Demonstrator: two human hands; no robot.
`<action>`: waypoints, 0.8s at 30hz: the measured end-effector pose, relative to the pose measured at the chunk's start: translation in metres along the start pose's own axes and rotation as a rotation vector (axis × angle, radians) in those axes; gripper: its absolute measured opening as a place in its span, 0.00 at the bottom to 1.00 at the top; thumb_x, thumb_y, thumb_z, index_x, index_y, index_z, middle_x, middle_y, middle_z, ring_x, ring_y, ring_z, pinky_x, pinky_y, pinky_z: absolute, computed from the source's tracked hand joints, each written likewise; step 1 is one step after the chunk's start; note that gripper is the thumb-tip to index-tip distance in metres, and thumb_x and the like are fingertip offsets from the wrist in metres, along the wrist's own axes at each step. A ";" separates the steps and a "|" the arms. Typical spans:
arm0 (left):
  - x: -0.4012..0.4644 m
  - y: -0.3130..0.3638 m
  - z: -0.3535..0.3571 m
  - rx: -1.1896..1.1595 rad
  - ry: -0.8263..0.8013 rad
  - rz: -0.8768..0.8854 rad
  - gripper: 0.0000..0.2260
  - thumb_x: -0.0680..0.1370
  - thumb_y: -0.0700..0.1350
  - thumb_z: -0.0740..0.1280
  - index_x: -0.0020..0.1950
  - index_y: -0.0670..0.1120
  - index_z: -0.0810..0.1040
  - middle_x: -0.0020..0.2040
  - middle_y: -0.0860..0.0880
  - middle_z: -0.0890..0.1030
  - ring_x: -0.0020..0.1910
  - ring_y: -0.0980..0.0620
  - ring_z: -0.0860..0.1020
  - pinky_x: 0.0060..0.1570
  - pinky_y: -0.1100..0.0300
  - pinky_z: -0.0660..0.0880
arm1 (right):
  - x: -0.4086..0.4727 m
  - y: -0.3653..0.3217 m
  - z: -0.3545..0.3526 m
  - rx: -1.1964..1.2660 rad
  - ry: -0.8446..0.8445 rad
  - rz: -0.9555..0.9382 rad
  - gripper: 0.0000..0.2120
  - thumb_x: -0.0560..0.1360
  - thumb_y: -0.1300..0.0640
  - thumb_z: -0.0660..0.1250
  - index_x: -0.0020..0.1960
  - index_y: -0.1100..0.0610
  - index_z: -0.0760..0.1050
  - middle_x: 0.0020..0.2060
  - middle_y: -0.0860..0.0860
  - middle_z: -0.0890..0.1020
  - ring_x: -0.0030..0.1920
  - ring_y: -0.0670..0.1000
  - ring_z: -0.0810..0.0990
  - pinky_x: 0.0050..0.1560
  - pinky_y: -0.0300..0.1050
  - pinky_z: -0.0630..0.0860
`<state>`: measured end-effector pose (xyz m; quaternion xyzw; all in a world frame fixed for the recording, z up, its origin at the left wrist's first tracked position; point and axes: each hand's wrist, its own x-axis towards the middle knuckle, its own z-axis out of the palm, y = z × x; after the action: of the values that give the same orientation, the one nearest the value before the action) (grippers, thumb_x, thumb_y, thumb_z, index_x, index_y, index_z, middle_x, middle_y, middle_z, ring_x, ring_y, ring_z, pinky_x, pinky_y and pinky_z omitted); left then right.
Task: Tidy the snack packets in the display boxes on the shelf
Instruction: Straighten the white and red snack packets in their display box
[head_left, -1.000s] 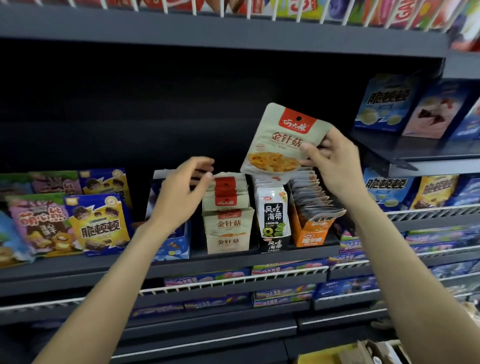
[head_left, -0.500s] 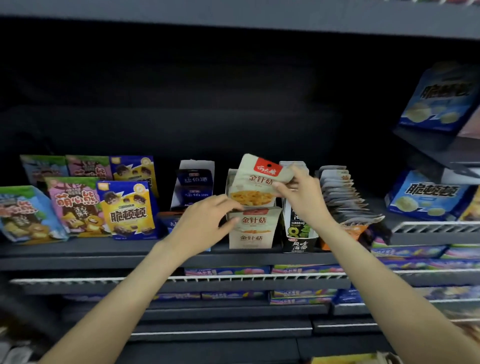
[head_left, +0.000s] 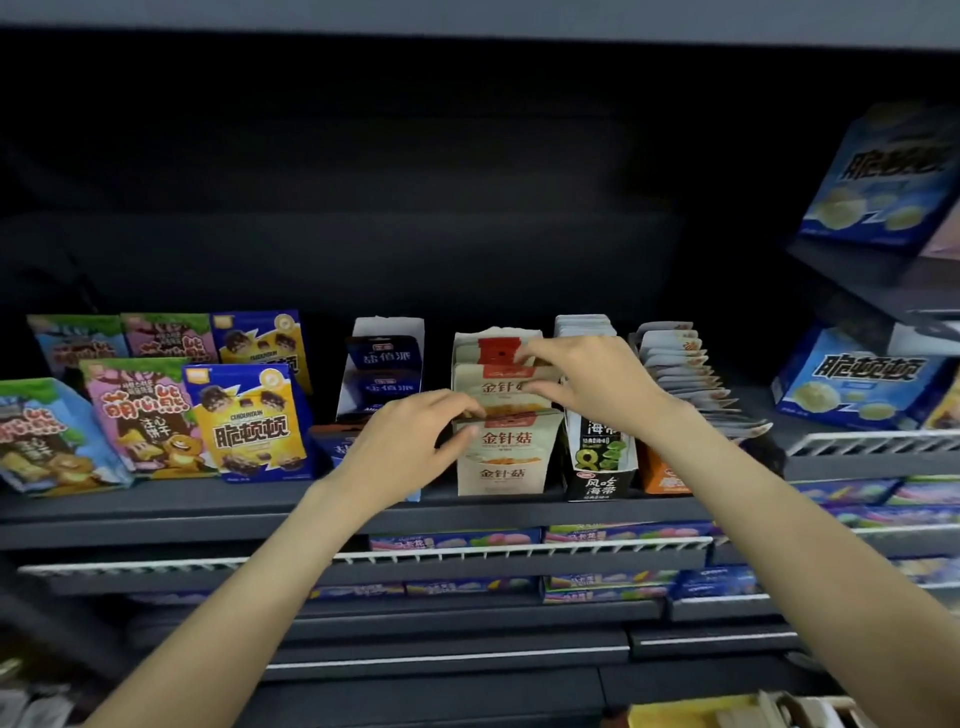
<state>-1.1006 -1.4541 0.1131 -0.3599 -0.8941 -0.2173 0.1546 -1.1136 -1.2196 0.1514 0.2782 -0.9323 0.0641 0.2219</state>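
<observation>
While beige packets (head_left: 501, 387) stand filed in their display box (head_left: 501, 470) on the shelf (head_left: 156, 506), right hand (head_left: 592, 387) fingers now pinch the lowered packet into it; left hand (head_left: 402, 449) fingers pinch the box's rim.

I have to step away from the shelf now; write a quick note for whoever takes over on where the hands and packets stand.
Left hand: grips the front top edge of the beige display box.
Right hand: pinches the beige packets standing in that box.
Done: these packets sit in their box.
Left: square them up; then the fanned, forward-leaning packets in the orange box likely need straightening. The black-and-white box looks orderly.
</observation>
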 end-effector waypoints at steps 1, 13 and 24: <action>-0.001 0.000 0.000 0.006 0.013 0.007 0.10 0.79 0.46 0.66 0.59 0.47 0.79 0.55 0.51 0.82 0.51 0.52 0.81 0.47 0.54 0.79 | 0.002 -0.002 -0.002 0.023 0.033 -0.058 0.20 0.74 0.55 0.71 0.65 0.54 0.74 0.50 0.50 0.84 0.44 0.53 0.84 0.36 0.46 0.79; -0.003 -0.002 0.002 0.012 0.050 0.032 0.07 0.79 0.47 0.66 0.56 0.50 0.79 0.48 0.54 0.83 0.45 0.55 0.80 0.39 0.59 0.77 | 0.025 0.024 0.025 -0.207 -0.332 -0.316 0.24 0.76 0.66 0.64 0.69 0.48 0.73 0.58 0.47 0.80 0.48 0.54 0.81 0.28 0.35 0.54; -0.007 -0.007 0.002 -0.001 0.029 0.101 0.08 0.77 0.44 0.69 0.56 0.49 0.80 0.51 0.53 0.83 0.49 0.55 0.81 0.44 0.55 0.80 | 0.048 0.017 0.027 -0.190 -0.358 -0.337 0.21 0.79 0.59 0.64 0.70 0.46 0.70 0.61 0.46 0.78 0.55 0.50 0.79 0.38 0.40 0.63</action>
<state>-1.1009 -1.4610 0.1063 -0.4013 -0.8725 -0.2146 0.1780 -1.1686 -1.2356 0.1485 0.4145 -0.8991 -0.1117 0.0858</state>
